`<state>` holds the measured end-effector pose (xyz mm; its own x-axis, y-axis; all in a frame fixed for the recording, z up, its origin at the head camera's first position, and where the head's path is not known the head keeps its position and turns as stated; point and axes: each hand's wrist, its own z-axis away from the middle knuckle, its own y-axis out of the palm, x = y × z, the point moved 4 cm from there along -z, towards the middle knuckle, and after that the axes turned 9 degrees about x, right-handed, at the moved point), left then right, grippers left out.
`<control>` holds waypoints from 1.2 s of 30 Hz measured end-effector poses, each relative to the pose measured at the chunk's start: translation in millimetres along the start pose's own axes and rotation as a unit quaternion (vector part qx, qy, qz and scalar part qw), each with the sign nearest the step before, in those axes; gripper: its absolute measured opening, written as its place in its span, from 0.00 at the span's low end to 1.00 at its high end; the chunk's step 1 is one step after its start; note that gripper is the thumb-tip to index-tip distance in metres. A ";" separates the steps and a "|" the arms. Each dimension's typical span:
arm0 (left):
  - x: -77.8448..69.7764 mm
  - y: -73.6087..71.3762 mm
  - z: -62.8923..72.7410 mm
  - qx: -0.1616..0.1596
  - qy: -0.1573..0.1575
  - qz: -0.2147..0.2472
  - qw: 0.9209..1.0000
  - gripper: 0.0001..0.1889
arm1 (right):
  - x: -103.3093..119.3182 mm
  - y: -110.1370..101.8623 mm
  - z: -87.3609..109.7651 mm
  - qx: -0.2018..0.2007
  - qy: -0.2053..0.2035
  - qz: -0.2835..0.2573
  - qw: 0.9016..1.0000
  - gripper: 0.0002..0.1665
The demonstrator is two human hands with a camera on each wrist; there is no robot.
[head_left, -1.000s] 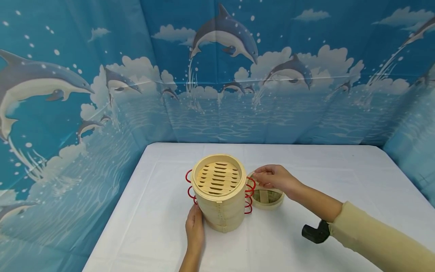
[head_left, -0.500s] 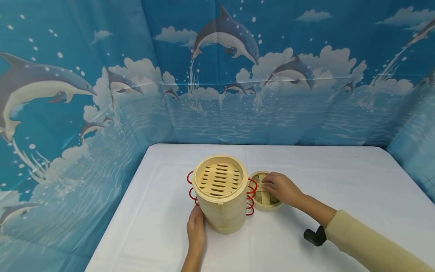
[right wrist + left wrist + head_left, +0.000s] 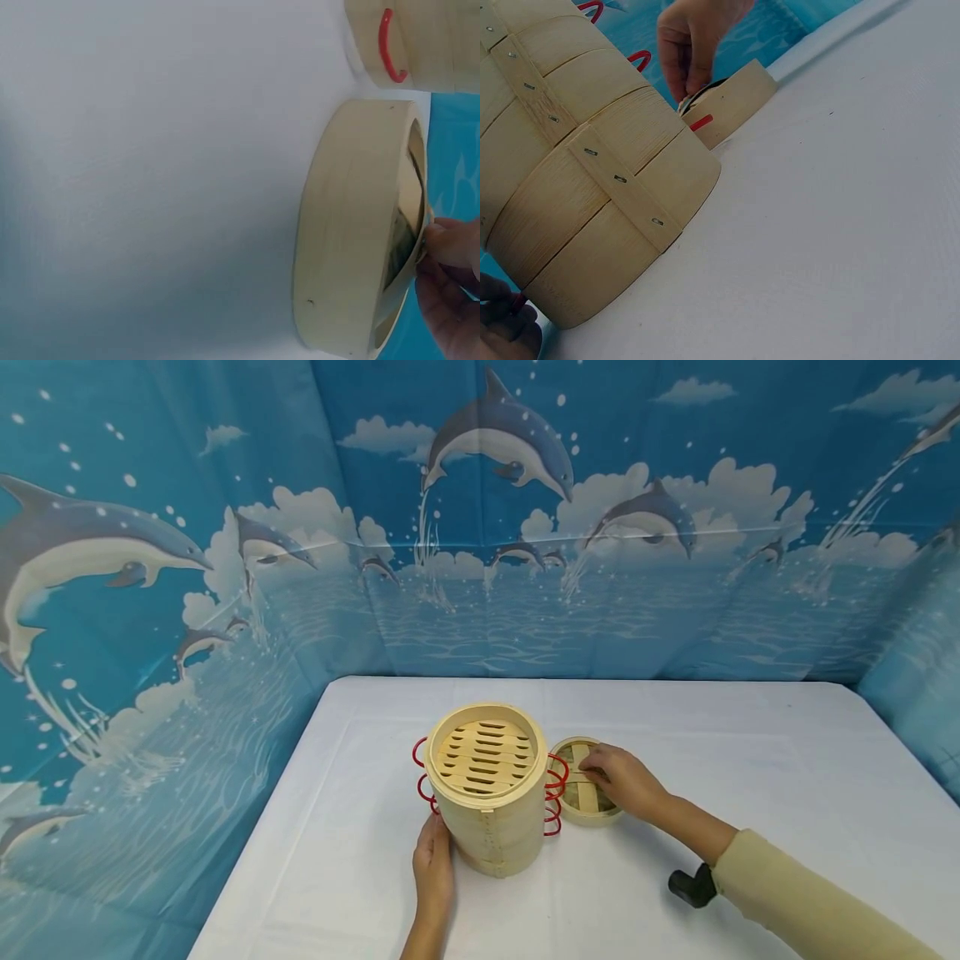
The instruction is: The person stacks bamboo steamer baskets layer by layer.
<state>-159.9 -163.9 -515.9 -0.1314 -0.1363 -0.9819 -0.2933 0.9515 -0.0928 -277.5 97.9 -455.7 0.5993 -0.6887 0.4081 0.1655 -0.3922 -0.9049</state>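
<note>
A tall stack of bamboo steamer baskets with red side handles stands mid-table, its slatted top tier uncovered. My left hand holds the lower left side of the stack. In the left wrist view its curled fingers are at a low red handle, partly cut off by the frame. A bamboo steamer lid with woven strips lies flat on the cloth, right beside and slightly behind the stack. With thumb and fingers my right hand pinches the loop on top of this lid, plain in the right wrist view.
White cloth covers the table, which has rounded back corners. A blue dolphin-print curtain hangs behind it and along both sides. A black wrist device sits under the right sleeve.
My right hand has come down onto the lid and moved slightly right, its fingers closing on the loop. The lid now lies flatter. The left hand and the stack stay nearly still.
</note>
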 end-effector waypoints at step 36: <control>-2.5 0.6 1.5 0.002 -0.009 0.009 1.000 0.20 | 87.4 -175.1 -34.1 -0.028 -0.031 -0.006 0.999 0.08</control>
<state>-158.3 -162.6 -513.8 -0.1199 -0.1148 -0.9861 -0.2873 0.9548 -0.0762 -280.8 85.7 -257.5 0.6454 -0.6454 0.4085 0.1301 -0.4341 -0.8914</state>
